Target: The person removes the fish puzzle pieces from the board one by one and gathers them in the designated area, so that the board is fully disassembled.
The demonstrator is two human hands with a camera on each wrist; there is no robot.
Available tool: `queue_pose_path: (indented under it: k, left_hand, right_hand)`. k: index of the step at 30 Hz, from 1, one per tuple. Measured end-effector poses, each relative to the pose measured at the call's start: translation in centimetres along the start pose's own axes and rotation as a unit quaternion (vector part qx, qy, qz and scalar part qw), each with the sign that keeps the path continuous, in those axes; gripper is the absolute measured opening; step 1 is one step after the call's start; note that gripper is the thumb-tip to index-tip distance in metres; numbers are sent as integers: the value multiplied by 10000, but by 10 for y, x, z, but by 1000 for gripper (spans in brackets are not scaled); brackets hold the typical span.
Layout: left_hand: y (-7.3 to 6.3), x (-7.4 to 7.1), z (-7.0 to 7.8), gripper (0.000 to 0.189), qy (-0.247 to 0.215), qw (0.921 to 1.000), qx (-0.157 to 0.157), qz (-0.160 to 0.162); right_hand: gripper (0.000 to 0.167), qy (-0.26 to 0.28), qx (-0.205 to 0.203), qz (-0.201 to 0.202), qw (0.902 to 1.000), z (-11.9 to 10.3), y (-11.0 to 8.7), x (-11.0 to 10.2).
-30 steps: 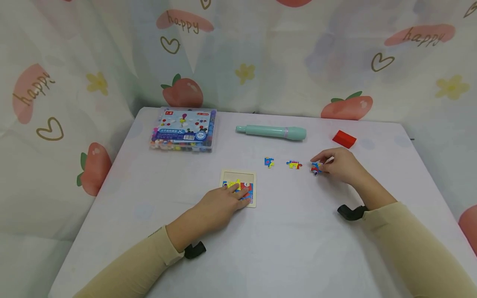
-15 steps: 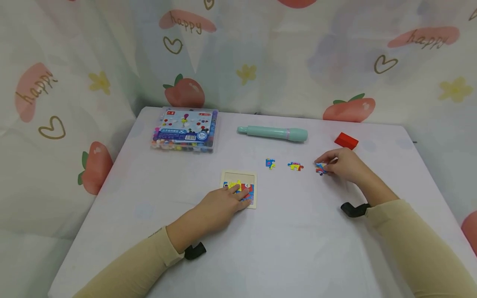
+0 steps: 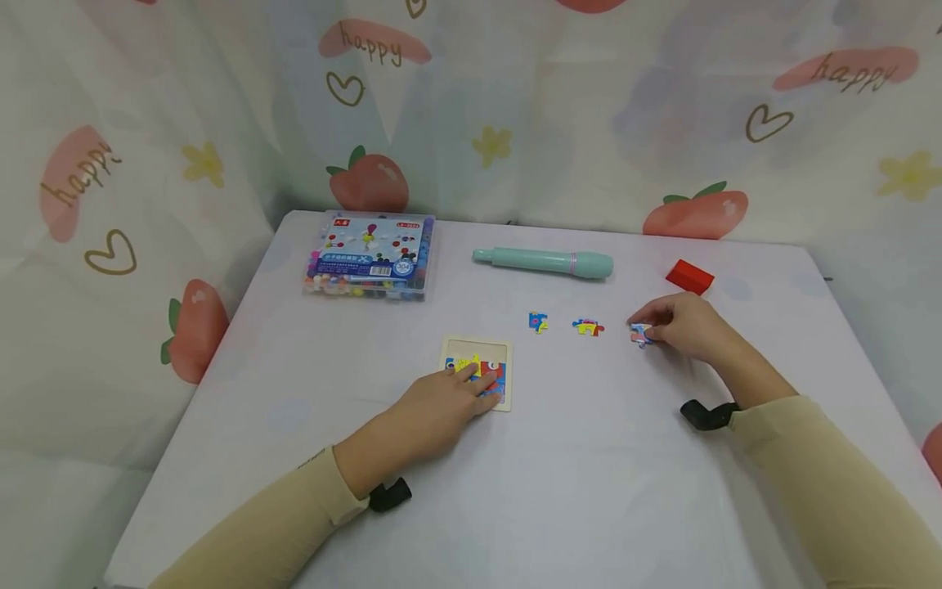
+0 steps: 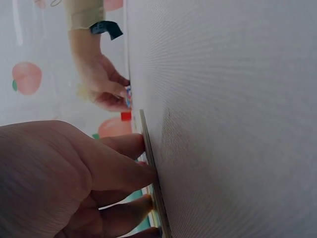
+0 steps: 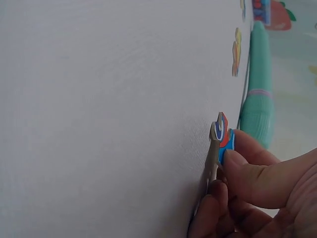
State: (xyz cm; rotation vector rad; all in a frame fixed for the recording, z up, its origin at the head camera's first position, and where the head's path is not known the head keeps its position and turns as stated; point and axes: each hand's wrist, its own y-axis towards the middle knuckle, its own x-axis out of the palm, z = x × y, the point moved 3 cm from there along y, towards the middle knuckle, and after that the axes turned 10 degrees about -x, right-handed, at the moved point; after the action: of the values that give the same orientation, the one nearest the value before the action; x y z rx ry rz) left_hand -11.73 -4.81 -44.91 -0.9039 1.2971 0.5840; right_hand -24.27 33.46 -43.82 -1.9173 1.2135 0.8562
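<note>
In the head view, my left hand (image 3: 437,413) lies over a small wooden puzzle board (image 3: 446,348), fingers spread across its fitted pieces. The board's upper part shows bare wood; its lower left is hidden under the hand. From the left wrist view, the fingertips press at the edge of the board (image 4: 151,171). My right hand (image 3: 684,327) pinches a red, blue and white jigsaw piece (image 3: 639,334) between thumb and forefinger. The right wrist view shows this piece (image 5: 223,136) tilted close over the table. Two loose jigsaw pieces, a blue-yellow one (image 3: 537,321) and a yellow-red one (image 3: 588,327), lie to its left.
A mint-green toy microphone-like stick (image 3: 543,263) lies behind the loose pieces. A red block (image 3: 690,277) rests just beyond my right hand. At the back left is a clear plastic box (image 3: 370,255) of colourful beads. Patterned cloth (image 3: 441,98) hangs behind the white table (image 3: 559,491).
My right hand has shifted slightly right and the jigsaw piece in its fingers has turned a little. The left hand stays on the board. The whole head view has drifted slightly.
</note>
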Motion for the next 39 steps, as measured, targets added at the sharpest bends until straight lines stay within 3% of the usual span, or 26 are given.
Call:
queue_pose_path:
  k: [13, 22, 32, 39]
  left_hand:
    - [0, 1, 1, 53, 5, 10000, 43, 26]
    - [1, -1, -1, 50, 52, 9993, 226, 308]
    - [-1, -2, 2, 44, 40, 9995, 91, 310]
    - [-10, -1, 5, 48, 212, 9992, 85, 330]
  right_hand:
    - [30, -20, 84, 188, 9998, -2, 0, 5]
    - [28, -158, 5, 369, 9992, -6, 2, 10]
    - [27, -72, -205, 474, 9986, -37, 6, 12]
    - [26, -173, -700, 375, 9967, -71, 10, 25]
